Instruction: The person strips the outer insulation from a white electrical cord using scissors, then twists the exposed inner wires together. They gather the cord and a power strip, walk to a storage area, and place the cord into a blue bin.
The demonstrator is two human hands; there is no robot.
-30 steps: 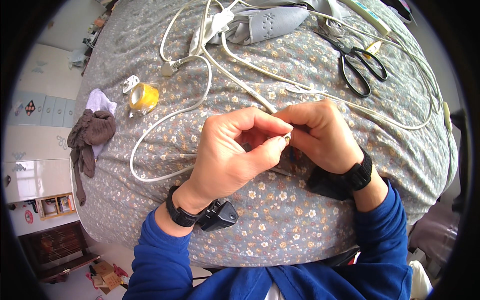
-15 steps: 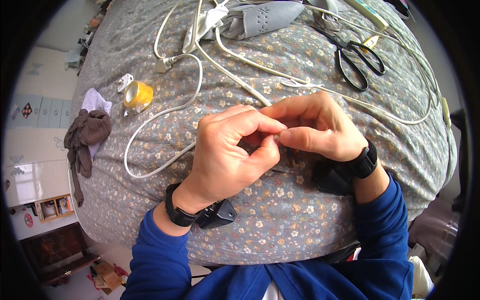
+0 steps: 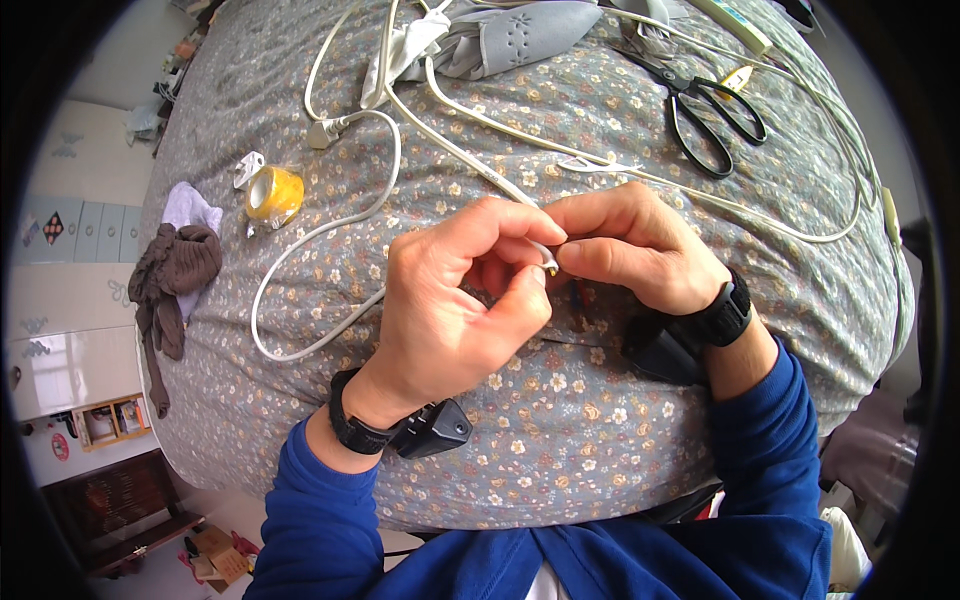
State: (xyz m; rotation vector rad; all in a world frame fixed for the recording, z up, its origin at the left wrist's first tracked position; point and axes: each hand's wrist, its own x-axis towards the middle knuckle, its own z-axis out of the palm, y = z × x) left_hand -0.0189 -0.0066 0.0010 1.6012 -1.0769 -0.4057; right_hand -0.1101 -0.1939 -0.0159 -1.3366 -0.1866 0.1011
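Observation:
Both hands meet over the middle of a floral bedspread. A white cable (image 3: 462,156) runs down from the far side into my fingers, and its cut end (image 3: 549,263) pokes out with a small yellow tip. My left hand (image 3: 450,290) pinches the cable close to that end between thumb and fingers. Against the same end, my right hand (image 3: 640,252) presses its thumb and forefinger together. The exact grip of the right fingertips is partly hidden. Below the hands, something thin and reddish-brown (image 3: 580,308) shows, too unclear to name.
Black-handled scissors (image 3: 700,112) lie at the far right, beside a white power strip (image 3: 735,26). A yellow tape roll (image 3: 275,194) and a white plug (image 3: 323,133) lie left. Grey cloth (image 3: 530,42) is at the far side, brown cloth (image 3: 178,262) at the left edge.
The cable end, hidden between the fingertips before, now shows with its yellow tip. My left fingers have shifted slightly left and apart from the right thumb.

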